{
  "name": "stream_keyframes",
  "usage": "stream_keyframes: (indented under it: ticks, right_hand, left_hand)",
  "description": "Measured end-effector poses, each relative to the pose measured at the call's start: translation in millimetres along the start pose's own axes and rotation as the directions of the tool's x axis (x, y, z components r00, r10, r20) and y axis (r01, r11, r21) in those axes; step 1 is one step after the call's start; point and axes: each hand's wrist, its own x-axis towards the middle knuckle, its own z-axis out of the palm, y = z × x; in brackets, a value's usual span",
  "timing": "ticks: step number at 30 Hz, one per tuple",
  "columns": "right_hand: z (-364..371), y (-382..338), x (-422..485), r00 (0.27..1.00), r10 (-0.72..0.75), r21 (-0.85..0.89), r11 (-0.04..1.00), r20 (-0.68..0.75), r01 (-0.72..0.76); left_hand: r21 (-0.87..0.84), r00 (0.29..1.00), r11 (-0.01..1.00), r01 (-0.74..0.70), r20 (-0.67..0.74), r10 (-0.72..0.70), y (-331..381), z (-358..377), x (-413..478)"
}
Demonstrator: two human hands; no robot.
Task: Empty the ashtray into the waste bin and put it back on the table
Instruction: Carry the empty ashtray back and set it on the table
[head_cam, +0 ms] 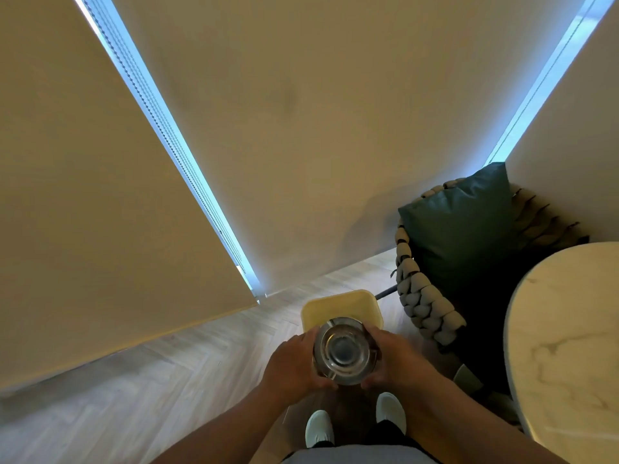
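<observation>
A round metal ashtray (342,350) is held between both my hands at waist height. My left hand (296,361) grips its left side and my right hand (395,358) grips its right side. I see its shiny ringed face, but cannot tell whether that is the top or the underside. Just beyond and below it stands a pale yellow square waste bin (348,303) on the floor, its near rim hidden behind the ashtray. A round marble-patterned table (566,346) fills the lower right.
A woven chair (425,306) with a dark green cushion (465,226) stands between the bin and the table. Roller blinds (100,179) cover the windows ahead. Wooden floor (150,380) spreads to the left. My white shoes (320,428) are below.
</observation>
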Motion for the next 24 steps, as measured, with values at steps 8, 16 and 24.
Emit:
stream_keyframes:
  ticks: [8,16,24]
  right_hand:
    - [6,-5,-16,0.999,-0.024,0.013,1.000,-0.049,0.025]
    - [18,-3,-32,0.999,0.024,0.024,0.999,-0.041,-0.023]
    - [31,1,-59,0.990,0.074,0.042,0.997,-0.118,-0.069]
  left_hand:
    - [-0.004,0.999,0.999,-0.051,-0.018,0.051,4,-2,-13]
    - [0.000,0.998,0.999,-0.052,0.036,0.052,-1,12,-20]
    - [-0.019,0.986,0.989,-0.144,0.086,0.145,2,22,-19]
